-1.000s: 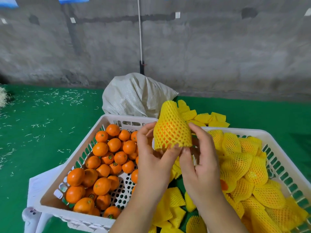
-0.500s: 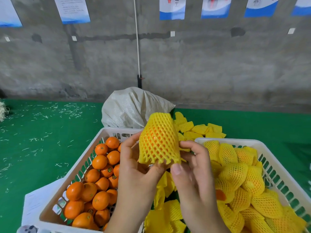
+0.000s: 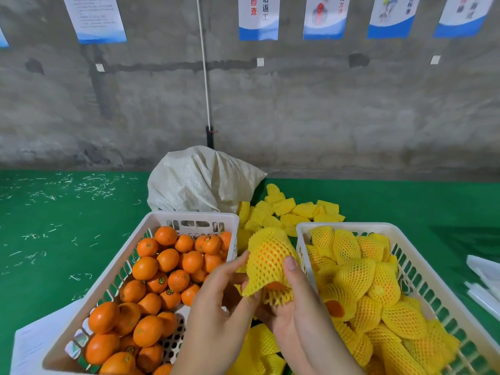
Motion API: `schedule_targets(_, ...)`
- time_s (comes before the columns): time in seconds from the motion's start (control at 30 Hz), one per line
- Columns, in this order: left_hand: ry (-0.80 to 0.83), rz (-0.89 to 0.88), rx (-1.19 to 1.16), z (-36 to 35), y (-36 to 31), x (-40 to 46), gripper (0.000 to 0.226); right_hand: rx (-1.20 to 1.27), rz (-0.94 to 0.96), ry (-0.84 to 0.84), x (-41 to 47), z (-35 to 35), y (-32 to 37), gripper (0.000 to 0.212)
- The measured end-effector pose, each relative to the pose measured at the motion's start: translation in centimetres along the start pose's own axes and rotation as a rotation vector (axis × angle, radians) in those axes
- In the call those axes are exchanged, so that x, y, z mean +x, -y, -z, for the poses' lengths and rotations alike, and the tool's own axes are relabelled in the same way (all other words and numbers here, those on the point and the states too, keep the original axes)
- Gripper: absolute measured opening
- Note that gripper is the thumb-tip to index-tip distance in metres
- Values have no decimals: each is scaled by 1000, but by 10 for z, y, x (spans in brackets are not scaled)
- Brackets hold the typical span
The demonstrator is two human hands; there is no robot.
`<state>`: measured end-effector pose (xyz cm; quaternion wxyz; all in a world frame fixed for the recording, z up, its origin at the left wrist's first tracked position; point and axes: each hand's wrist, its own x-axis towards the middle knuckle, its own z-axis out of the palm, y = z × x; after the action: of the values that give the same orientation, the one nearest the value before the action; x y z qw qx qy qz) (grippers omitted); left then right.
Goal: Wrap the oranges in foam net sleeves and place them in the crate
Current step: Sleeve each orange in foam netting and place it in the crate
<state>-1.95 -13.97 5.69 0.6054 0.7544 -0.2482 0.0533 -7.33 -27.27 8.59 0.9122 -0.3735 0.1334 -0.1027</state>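
I hold the sleeved orange (image 3: 267, 262) in a two-hand grip: left hand (image 3: 219, 301) pinches the net's lower edge, right hand (image 3: 292, 307) cups beneath, steadying it to seat the sleeve. Wrapped-fruit crate (image 3: 343, 226) lies just right of it; bare-orange crate (image 3: 189, 216) just left.

Low in the centre of the frame I have both forearms reaching up from the bottom edge. My left hand (image 3: 221, 301) sits just left of centre, fingers curled and pinching with thumb and fingertips. My right hand (image 3: 293, 301) is pressed beside it, thumb (image 3: 290, 266) pointing up, fingers cupped underneath.
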Motion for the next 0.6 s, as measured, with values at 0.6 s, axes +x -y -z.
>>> schedule_targets(0.6,134,361,362,21,128,-8,35,-1945,269,50,0,140,-63,49)
